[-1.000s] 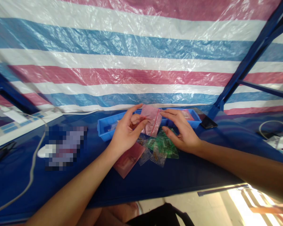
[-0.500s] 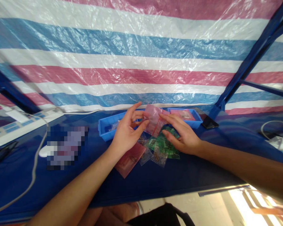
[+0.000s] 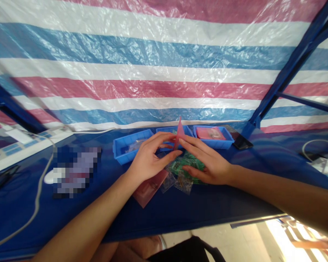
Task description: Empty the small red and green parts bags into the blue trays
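A pink plastic bag [image 3: 180, 130] stands nearly edge-on between my two hands. My left hand [image 3: 153, 154] pinches it from the left side, fingertips against its face. From the right, the fingers of my right hand [image 3: 207, 158] press on the same bag, with the thumb lower and apart. Below them lie green packets [image 3: 190, 162] and small clear bags [image 3: 183, 183] with metal parts inside. Another pink bag [image 3: 147, 190] is flat on the table just below my left wrist.
Three blue bins [image 3: 125, 158] stand in a row behind; the right one holds pink bags [image 3: 211, 133]. A phone [image 3: 243, 142] lies right of them. At left are a white mouse [image 3: 50, 176], a cable [image 3: 38, 196] and a power strip [image 3: 30, 147].
The pink bag has turned from facing the camera to nearly edge-on. My left hand has moved right and closed on it, and my right hand's fingers have shifted left slightly.
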Tool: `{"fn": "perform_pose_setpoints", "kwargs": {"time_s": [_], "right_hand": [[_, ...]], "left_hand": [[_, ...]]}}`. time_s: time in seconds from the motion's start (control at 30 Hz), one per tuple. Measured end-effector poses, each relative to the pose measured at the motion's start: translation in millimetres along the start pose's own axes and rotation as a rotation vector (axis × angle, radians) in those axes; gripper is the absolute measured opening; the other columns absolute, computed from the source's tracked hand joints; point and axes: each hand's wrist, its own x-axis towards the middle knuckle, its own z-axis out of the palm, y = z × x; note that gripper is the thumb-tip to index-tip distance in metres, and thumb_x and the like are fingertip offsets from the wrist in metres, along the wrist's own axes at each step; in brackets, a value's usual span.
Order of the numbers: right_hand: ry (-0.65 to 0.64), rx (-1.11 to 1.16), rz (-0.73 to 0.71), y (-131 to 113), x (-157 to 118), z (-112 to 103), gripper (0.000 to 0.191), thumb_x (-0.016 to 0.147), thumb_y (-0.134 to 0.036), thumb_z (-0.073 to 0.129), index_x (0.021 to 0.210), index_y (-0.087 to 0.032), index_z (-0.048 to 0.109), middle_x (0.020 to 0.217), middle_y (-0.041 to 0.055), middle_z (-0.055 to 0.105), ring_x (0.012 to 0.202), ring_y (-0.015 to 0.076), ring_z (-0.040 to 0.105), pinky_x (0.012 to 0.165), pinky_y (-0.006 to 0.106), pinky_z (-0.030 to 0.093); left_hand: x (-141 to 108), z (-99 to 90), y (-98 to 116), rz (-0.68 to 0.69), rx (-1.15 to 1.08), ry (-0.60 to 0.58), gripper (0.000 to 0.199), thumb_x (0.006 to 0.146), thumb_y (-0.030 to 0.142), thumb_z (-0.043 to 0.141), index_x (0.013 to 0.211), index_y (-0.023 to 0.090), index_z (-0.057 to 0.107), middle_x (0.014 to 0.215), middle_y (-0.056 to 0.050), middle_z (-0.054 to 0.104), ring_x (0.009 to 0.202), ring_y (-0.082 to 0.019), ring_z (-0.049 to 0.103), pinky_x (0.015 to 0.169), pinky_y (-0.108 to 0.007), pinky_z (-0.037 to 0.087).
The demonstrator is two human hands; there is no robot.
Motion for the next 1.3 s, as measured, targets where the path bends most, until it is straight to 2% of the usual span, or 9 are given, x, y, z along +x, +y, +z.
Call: {"fn": "perform_pose_setpoints", "kwargs": {"time_s": [0.13,0.3,0.5,0.7,0.8,0.9,1.0,1.13,1.3], "right_hand": [[-0.037,0.013,-0.055,-1.2,4.3,-1.3,0.096,0.103,-0.025,0.069,0.178,-0.032,0.01,0.181,0.0127,0.03,0.165,0.0338,0.036,0.131,0.058,0.042],[-0.049,0.014,0.013,0.3,3.6,0.6,0.096,0.103,-0.026,0.068,0.178,-0.03,0.008,0.179,0.0133,0.034,0.165,0.0337,0.035,0.133,0.06,0.039],[0.135,-0.037,0.147,5.7,2.8,0.3,0.072,0.103,-0.023,0.067,0.169,-0.034,0.04,0.178,0.0134,0.032,0.164,0.0373,0.034,0.128,0.064,0.042],[0.105,0.072,0.183,8.1,1.6,4.8,0.052,0.105,-0.025,0.065,0.156,-0.029,0.057,0.15,0.014,0.063,0.141,0.0301,0.062,0.12,0.052,0.054],[0.157,0.075,0.239,7.9,1.3,5.5,0.054,0.105,-0.027,0.065,0.158,-0.03,0.055,0.151,0.0139,0.062,0.14,0.0308,0.062,0.121,0.053,0.053],[0.229,0.05,0.305,7.9,0.9,4.0,0.061,0.105,-0.029,0.065,0.164,-0.031,0.048,0.161,0.0145,0.054,0.149,0.0334,0.054,0.121,0.055,0.052],[0.202,0.03,0.299,6.1,0.5,1.8,0.073,0.105,-0.029,0.066,0.171,-0.033,0.036,0.17,0.0135,0.045,0.158,0.0346,0.044,0.125,0.057,0.049],[0.011,0.076,0.092,0.5,2.2,-0.2,0.088,0.102,-0.03,0.07,0.176,-0.03,0.022,0.179,0.0131,0.033,0.165,0.035,0.034,0.134,0.058,0.036],[-0.077,0.158,-0.017,-0.8,5.8,0.6,0.087,0.104,-0.027,0.068,0.176,-0.028,0.021,0.18,0.0139,0.031,0.167,0.0325,0.032,0.135,0.057,0.035]], "left_hand": [[0.1,-1.7,0.0,-0.055,0.045,0.027,0.035,0.099,0.038,0.076,0.131,0.022,0.074,0.121,-0.009,0.076,0.106,-0.025,0.076,0.09,-0.035,0.064],[2.1,-3.9,-1.5,-0.074,0.09,0.04,0.028,0.108,0.034,0.061,0.129,0.023,0.078,0.114,-0.007,0.079,0.098,-0.022,0.075,0.083,-0.032,0.059],[0.1,-4.3,-8.6,-0.097,0.065,0.12,0.027,0.107,0.039,0.064,0.124,0.024,0.08,0.113,-0.006,0.08,0.098,-0.022,0.075,0.085,-0.033,0.06],[-1.2,-0.4,-11.6,-0.168,-0.006,0.099,0.044,0.103,0.041,0.071,0.144,0.025,0.069,0.121,-0.009,0.08,0.103,-0.027,0.078,0.09,-0.04,0.065],[0.5,0.9,-11.7,-0.126,0.011,0.177,0.053,0.1,0.038,0.075,0.151,0.028,0.062,0.133,-0.011,0.075,0.115,-0.027,0.075,0.092,-0.039,0.065],[1.5,-0.6,-10.3,-0.054,0.107,0.255,0.044,0.1,0.034,0.075,0.143,0.027,0.067,0.136,-0.011,0.07,0.117,-0.025,0.073,0.094,-0.038,0.064],[0.4,-2.0,-7.5,-0.03,0.141,0.178,0.034,0.1,0.035,0.076,0.133,0.025,0.075,0.134,-0.011,0.07,0.1,-0.021,0.075,0.092,-0.037,0.064],[-2.0,0.4,-5.7,-0.006,0.002,-0.017,0.059,0.091,0.041,0.086,0.145,0.024,0.068,0.136,-0.013,0.071,0.106,-0.025,0.076,0.094,-0.039,0.066],[-2.5,2.0,-11.5,-0.07,0.013,-0.012,0.036,0.102,0.04,0.073,0.134,0.022,0.075,0.126,-0.011,0.077,0.112,-0.027,0.077,0.094,-0.036,0.064]]}}
